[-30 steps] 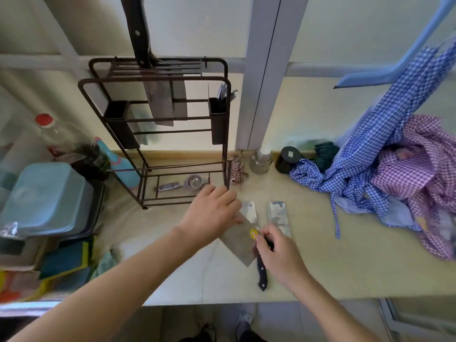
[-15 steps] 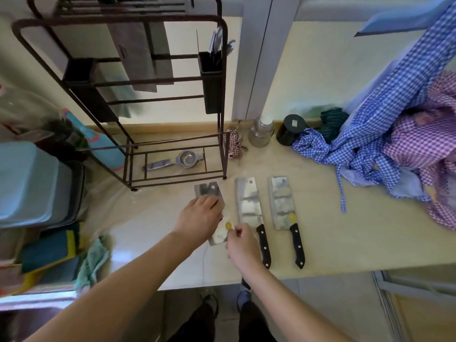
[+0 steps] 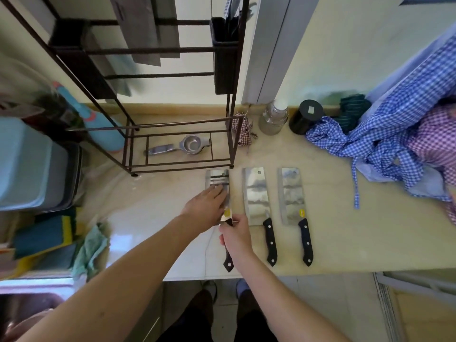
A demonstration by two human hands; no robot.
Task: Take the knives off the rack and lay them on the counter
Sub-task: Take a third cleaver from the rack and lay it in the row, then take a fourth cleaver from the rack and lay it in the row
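Still, cleaver blades (image 3: 145, 28) in the rack (image 3: 158, 49).

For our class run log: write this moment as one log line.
step: laying third cleaver on counter | left hand: flat on blade | right hand: grips handle | two cleavers already down | rack: blades remain

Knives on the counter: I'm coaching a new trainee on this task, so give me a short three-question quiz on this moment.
1. How many cleavers lie on the counter, counting the held one?
2. True or false: the right hand grips the handle of the leftmost cleaver.
3. Where is the left hand? A on the rack; B flat on the leftmost cleaver's blade; C on the cloth.

Key: 1. three; 2. true; 3. B
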